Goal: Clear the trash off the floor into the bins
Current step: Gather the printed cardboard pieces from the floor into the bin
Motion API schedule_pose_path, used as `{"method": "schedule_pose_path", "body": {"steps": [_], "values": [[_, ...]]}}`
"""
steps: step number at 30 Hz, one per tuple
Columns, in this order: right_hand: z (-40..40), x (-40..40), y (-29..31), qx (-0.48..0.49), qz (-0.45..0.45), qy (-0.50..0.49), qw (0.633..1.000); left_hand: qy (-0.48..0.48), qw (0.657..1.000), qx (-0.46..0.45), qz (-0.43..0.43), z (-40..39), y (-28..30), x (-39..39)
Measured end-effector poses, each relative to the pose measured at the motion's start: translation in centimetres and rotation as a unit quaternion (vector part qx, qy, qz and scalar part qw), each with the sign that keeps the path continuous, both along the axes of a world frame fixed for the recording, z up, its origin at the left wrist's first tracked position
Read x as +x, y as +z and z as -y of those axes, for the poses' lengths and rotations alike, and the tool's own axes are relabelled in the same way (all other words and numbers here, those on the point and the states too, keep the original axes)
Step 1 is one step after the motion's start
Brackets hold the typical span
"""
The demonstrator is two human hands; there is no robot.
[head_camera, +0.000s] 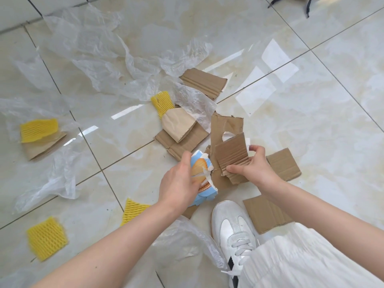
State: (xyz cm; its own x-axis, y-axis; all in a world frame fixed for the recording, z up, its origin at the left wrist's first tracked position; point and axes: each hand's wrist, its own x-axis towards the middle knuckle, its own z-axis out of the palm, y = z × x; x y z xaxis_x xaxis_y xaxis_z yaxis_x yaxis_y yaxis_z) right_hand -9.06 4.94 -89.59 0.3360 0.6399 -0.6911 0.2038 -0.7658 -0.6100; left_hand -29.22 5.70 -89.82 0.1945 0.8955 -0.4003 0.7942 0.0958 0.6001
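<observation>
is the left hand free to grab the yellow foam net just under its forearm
Probably not as things stand: the left hand is already gripping the torn blue snack box. The yellow foam net lies uncovered on the floor close by, so the path is open once the box is dropped.

The single head view looks steeply down from the person's own height onto the tiled floor (311, 100), wide-angled, so grout lines bend near the edges. Both forearms reach in from the bottom edge, the hands close beneath the lens; no second view overlaps it.
</observation>
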Motion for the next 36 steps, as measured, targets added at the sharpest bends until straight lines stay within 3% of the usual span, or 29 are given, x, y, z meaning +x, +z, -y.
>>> {"method": "schedule_pose_path", "body": {"steps": [5,13,23,36], "values": [[-1.6,-0.5,1.5,0.014,-0.06,0.015,0.998,0.019,0.999,0.005,0.028,-1.3,1.3,-1.0],[-4.9,-5.0,3.1,0.072,-0.02,0.088,0.993,0.107,0.992,0.003,0.062,-3.2,3.5,-6.2],[-5.9,-15.7,5.3,0.153,-0.131,0.076,0.976,0.303,0.942,0.003,0.143,-1.9,6.9,-17.1],[-10.5,-26.8,10.9,0.173,-0.232,0.171,0.942,0.456,0.851,0.252,0.067,-0.6,15.5,-29.9]]}}
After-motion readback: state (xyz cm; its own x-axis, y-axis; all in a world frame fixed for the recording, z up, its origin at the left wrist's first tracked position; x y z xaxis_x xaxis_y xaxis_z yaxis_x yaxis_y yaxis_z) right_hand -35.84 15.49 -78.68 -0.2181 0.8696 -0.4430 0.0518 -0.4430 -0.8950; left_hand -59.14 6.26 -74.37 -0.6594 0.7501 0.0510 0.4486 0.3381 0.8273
